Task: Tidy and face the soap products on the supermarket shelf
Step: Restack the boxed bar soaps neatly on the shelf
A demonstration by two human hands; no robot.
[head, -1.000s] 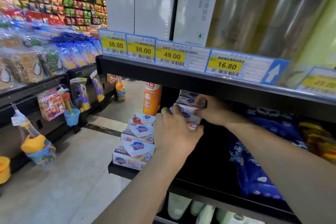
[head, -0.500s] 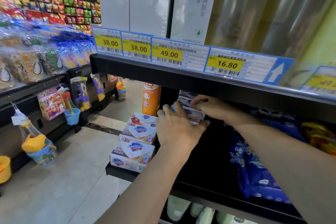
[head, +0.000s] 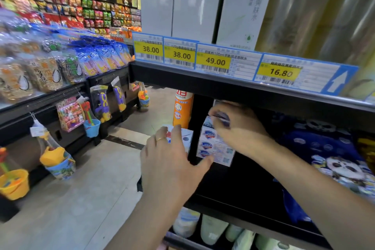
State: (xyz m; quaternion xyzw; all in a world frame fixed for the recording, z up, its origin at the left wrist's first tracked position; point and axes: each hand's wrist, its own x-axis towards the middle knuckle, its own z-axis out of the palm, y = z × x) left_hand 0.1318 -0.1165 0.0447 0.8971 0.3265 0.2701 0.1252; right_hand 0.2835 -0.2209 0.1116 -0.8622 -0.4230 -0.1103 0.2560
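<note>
Under the tag rail, on the dark shelf (head: 239, 180): right hand (head: 241, 128) reaches in over the soap stack (head: 213, 146), fingers curled down on the top of it; blurred, and I cannot tell whether it grips the top box or only rests there. The stack is three boxes high with blue shield logos facing out, standing on the shelf near its left end. Left hand (head: 172, 160) is just left of the stack, fingers fairly straight and spread, thumb stretched toward the stack's lower left corner; a ring on one finger. Its fingertips lie on the white boxes (head: 185, 136) beside the stack, which are mostly hidden behind the hand, so contact is likely but grip not visible. Behind those boxes, an orange can (head: 182, 109) stands upright at the shelf's left edge. Right of the stack, past a bare stretch of shelf, blue printed packs (head: 334, 160) with a panda pattern. Above the stack, price tags (head: 215, 61) read 38.00, 38.00, 49.00, 16.80; tall white cartons (head: 194, 0) stand on the shelf over them. Below the stack's shelf, pale green bottles (head: 215, 229). Far left of the stack, across the aisle floor (head: 81, 199), snack bags (head: 40, 73) and hanging toy buckets (head: 58, 160).
</note>
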